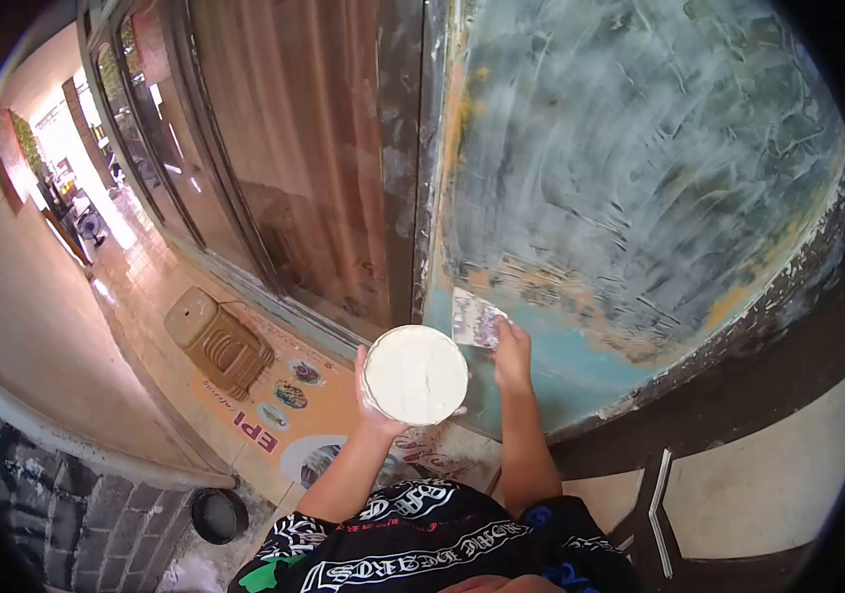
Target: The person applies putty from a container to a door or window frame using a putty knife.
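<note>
My left hand point(371, 407) cups a round tub of white putty point(415, 376) from its left side and below, the surface of the putty facing up. Between the thumb and fingers of my right hand point(513, 354) is a putty-smeared flat scraper point(475, 316), its blade just up and right of the tub. Behind the scraper rises a wall point(630, 188) with patchy grey-white putty over blue-green and orange areas. The scraper overlaps the lower left part of this wall in view.
A brown plastic stool point(213, 341) stands on an orange printed banner point(245, 395) on the floor to the left. A dark round container point(219, 515) sits lower left, near a block wall point(86, 519). Framed glass with a curtain point(294, 148) adjoins the wall.
</note>
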Demonstrator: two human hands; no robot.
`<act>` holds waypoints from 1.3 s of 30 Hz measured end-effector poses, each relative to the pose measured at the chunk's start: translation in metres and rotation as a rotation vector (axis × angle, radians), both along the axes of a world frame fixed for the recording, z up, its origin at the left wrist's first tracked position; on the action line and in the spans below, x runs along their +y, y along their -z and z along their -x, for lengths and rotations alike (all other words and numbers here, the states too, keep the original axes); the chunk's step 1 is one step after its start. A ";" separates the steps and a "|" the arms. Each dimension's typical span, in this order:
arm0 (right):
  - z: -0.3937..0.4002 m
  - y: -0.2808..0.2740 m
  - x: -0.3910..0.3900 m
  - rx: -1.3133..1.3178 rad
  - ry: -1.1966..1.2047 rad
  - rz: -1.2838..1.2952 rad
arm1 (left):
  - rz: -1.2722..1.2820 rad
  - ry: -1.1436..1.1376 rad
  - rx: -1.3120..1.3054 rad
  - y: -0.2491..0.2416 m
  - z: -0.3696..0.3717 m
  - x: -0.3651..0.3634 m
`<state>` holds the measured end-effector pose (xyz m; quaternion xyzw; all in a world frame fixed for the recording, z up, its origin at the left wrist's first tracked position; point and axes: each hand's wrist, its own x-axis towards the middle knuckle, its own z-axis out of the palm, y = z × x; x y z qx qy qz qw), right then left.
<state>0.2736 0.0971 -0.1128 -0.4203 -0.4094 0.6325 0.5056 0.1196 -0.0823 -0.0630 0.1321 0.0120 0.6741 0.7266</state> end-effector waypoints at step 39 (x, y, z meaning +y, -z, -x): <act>-0.156 -0.058 -0.044 -0.057 0.296 -0.247 | -0.016 0.355 -0.154 -0.006 -0.094 0.077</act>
